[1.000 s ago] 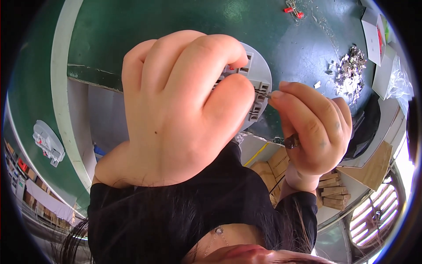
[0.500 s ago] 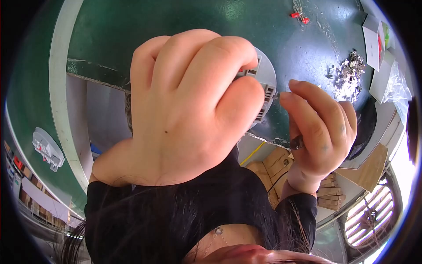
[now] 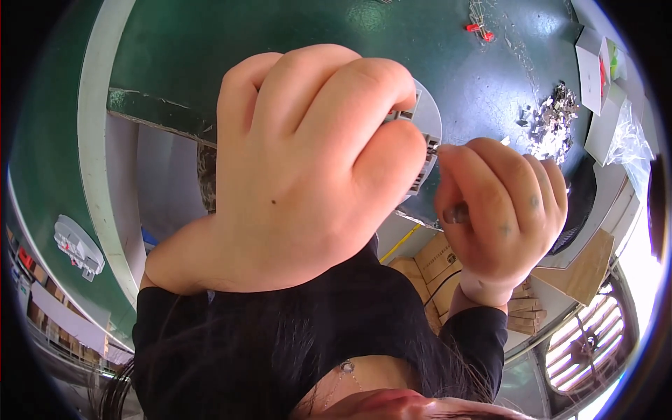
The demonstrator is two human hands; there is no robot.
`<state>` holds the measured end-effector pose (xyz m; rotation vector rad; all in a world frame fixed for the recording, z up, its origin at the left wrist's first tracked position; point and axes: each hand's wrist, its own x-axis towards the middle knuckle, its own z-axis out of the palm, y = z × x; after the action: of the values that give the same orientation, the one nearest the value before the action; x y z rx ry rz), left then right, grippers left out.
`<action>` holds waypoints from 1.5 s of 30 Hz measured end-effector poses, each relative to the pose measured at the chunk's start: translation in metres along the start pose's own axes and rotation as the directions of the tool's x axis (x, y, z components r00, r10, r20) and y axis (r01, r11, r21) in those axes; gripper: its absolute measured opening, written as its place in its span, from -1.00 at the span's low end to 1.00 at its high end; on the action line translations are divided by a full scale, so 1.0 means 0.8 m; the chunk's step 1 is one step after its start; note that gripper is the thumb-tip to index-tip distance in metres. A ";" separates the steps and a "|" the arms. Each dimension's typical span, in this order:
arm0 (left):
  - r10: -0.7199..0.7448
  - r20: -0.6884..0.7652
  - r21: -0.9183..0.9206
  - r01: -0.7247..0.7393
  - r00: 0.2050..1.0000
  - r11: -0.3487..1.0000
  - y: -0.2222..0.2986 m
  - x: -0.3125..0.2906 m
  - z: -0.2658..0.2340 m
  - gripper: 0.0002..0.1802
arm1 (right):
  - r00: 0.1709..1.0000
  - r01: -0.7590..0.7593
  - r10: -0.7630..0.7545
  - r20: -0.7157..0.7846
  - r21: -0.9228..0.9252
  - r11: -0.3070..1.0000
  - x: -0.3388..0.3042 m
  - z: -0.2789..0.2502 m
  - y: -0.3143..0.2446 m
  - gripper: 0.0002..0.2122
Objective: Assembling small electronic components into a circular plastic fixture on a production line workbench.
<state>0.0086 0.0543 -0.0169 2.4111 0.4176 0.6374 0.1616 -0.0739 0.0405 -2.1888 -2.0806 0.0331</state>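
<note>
The left hand [image 3: 311, 168] is gripping a grey round plate [image 3: 429, 114] between thumb and curled fingers, over a green table [image 3: 294, 28]; the right hand [image 3: 500, 203] is bending its fingers closely at the plate's rim, any hold too hidden to tell; beyond, metal scraps [image 3: 553, 126] and red pieces [image 3: 480, 31] are lying

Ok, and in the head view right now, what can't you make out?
In the head view:
- Most of the grey round part: covered by the left hand.
- The left hand's grip beneath: hidden by its own back and thumb.
- What the right hand may be pinching: too small, partly covered by its fingers.
- Single pieces in the shiny scrap pile: too small, washed out by glare.
</note>
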 end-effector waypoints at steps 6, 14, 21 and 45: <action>-0.032 0.035 -0.034 0.033 0.999 0.999 0.004 0.006 -0.003 -0.72 | 0.985 -0.127 0.133 0.107 -0.057 0.990 0.019 -0.008 -0.018 -0.69; -0.089 0.178 -0.224 0.129 0.980 0.966 -0.002 0.024 -0.001 -0.80 | 0.932 -0.305 0.294 0.214 0.019 0.952 -0.019 -0.019 -0.014 -0.67; -0.049 0.251 -0.280 0.121 0.967 0.953 -0.009 0.048 0.005 -0.82 | 0.746 -0.641 0.666 -0.022 0.247 0.727 -0.064 -0.005 0.063 -0.82; 0.006 0.227 -0.231 0.048 0.974 0.972 0.002 0.053 0.006 -0.78 | 0.665 -0.537 0.746 -0.002 0.693 0.481 -0.027 0.014 -0.014 -0.84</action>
<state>0.0466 0.0688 -0.0044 2.2164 0.2550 0.3725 0.1478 -0.0938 0.0293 -2.1617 -0.7464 0.3931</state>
